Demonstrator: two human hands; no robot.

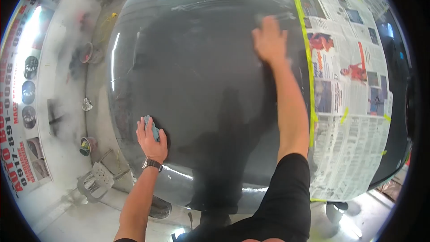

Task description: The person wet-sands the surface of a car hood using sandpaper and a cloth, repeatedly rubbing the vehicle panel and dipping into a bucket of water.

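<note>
A dark grey car hood (201, 71) with a glossy, faintly streaked surface fills the middle of the view. Near its lower left part, my left hand (152, 141) presses a crumpled blue cloth (154, 130) against the panel; a watch (152, 164) is on that wrist. Farther up and to the right, my right hand (271, 42) lies on the hood with its fingers spread, somewhat blurred by motion. A pale smear shows at its fingertips, and I cannot make out whether anything is under them.
Yellow-green masking tape (308, 58) edges newspaper sheets (345, 152) covering the right side. On the left floor stand a grey chair (96, 181), a small tub (88, 145) and a bucket (92, 54). A printed banner (27, 107) runs along the left wall.
</note>
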